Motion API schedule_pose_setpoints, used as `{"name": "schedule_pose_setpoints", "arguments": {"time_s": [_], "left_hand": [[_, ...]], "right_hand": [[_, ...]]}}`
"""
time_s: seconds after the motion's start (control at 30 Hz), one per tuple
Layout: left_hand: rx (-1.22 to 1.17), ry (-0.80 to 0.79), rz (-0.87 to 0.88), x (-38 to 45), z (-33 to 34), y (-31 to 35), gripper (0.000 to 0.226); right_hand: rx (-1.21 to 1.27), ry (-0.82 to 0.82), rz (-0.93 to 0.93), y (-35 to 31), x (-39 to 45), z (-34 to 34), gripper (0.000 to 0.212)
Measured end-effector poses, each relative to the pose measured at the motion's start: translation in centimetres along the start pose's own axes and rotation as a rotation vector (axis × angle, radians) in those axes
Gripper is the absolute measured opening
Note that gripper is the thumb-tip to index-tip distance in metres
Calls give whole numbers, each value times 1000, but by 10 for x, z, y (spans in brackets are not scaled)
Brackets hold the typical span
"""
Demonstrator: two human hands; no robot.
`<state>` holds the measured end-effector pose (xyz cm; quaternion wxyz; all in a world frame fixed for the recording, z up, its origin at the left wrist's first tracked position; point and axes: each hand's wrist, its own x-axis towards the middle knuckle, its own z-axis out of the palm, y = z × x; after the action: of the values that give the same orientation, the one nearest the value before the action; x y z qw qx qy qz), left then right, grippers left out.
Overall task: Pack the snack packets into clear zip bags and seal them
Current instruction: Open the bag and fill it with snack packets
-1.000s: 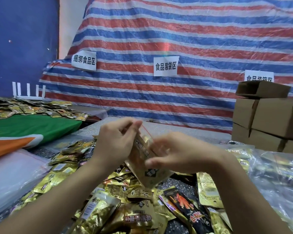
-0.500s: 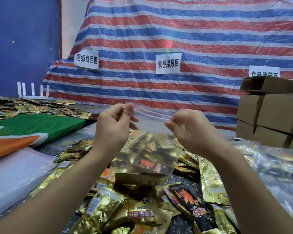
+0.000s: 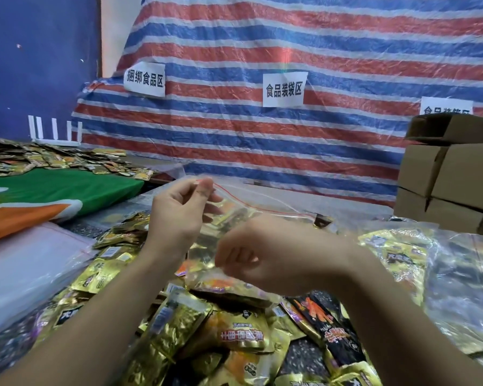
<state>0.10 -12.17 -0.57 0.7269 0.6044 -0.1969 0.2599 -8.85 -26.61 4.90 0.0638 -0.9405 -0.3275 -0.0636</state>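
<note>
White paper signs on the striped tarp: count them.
3. Left sign near the tarp's left edge, middle sign at centre, right sign partly hidden behind the boxes. More may lie out of frame.

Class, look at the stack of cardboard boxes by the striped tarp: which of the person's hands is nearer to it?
Right. The right hand is at centre frame, closer to the cardboard boxes at the right edge; the left hand, pinching the zip bag, sits farther left.
</note>
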Motion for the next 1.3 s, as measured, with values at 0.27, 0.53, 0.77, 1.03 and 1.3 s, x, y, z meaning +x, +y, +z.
{"name": "schedule_pose_setpoints", "arguments": {"time_s": [0.27,0.53,0.77,1.03,1.3], "left_hand": [[35,-36,4,-3,-8,-6,30],[46,-64,-20,-5,-7,-12,37],[32,-59,-35,-5,-10,-12,36],[35,-61,-65,-4,-12,-13,37],[24,-74,-83,-3,-14,-12,36]], "right_hand": [[66,-79,-21,0,16,32,33],[23,-282,-160,-22,30,63,70],[-247,-225,-255,-26,34,81,64],[-232,-241,-199,-34,30,75,30],[-270,-165,-172,-24,24,60,24]]}}
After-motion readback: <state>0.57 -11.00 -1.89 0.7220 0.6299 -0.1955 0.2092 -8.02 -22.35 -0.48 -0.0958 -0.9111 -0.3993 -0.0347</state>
